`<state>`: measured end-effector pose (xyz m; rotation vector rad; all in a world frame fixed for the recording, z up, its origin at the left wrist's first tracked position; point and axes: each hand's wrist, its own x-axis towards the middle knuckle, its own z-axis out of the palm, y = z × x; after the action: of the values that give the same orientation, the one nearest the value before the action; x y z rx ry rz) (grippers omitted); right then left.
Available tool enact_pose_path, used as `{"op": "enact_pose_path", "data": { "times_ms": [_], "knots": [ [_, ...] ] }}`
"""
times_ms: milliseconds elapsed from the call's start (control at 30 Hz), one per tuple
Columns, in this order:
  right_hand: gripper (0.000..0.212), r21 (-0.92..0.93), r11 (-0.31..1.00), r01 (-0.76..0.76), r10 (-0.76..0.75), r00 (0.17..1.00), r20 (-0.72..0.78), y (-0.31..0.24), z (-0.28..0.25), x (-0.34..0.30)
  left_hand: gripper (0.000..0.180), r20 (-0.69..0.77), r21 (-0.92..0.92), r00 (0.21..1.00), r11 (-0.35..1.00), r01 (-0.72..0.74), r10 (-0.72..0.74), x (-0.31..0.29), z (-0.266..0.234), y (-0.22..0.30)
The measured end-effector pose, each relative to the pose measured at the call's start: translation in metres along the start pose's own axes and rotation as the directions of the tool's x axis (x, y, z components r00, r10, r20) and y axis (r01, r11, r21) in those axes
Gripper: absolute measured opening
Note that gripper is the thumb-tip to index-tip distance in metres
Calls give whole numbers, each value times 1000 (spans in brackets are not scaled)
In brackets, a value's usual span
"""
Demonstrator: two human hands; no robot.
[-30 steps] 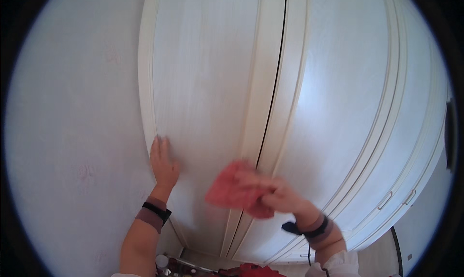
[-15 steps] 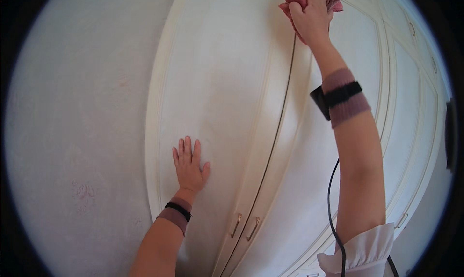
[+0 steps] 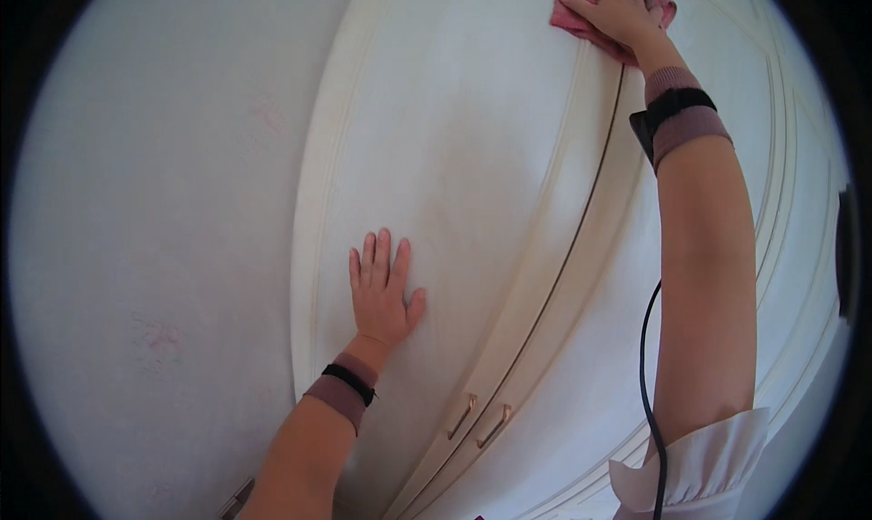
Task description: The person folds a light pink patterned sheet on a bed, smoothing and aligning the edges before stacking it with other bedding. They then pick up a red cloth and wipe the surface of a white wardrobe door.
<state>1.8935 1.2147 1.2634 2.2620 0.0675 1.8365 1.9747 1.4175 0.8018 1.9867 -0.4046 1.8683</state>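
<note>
High on the wardrobe, my right hand [image 3: 620, 13] presses a pink cloth [image 3: 581, 20] against the door fronts, where the two doors meet. Its fingers are spread over the cloth, and the top of both is cut by the frame's edge. Lower down, my left hand [image 3: 381, 302] lies flat with fingers outstretched on the left white door [image 3: 472, 202], holding nothing. The dark gap between the doors runs from below the cloth down past two metal handles [image 3: 461, 416], which neither hand touches.
A pale wall [image 3: 182, 202] with faint pink patterning borders the wardrobe on the left. More white panelled doors [image 3: 718, 93] curve off to the right. A black cable [image 3: 645, 366] hangs beside my right arm. Something dark [image 3: 847, 252] stands at the far right rim.
My right hand has shifted right in view with the cloth, and its fingers are now spread flatter. The view has tilted, and my left hand still rests on the left door.
</note>
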Motion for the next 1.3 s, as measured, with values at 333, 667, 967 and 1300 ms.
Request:
{"op": "enact_pose_path", "data": {
  "times_ms": [333,667,967,1300],
  "knots": [
    [79,-77,991,109,-115,990,-85,-16,42,-122,73,-8,19,1000,1000,-22,22,-3,3,-2],
    [83,156,952,263,-252,964,-88,-47,82,-337,74,-43,40,999,999,-26,28,-5,9,-5],
    [80,275,948,158,-222,950,222,-76,84,-487,76,-36,43,999,999,-24,25,-7,8,-4],
    [58,279,936,215,-265,952,154,-77,81,-528,77,-32,84,999,996,-30,32,-5,8,-4]
  ]
}}
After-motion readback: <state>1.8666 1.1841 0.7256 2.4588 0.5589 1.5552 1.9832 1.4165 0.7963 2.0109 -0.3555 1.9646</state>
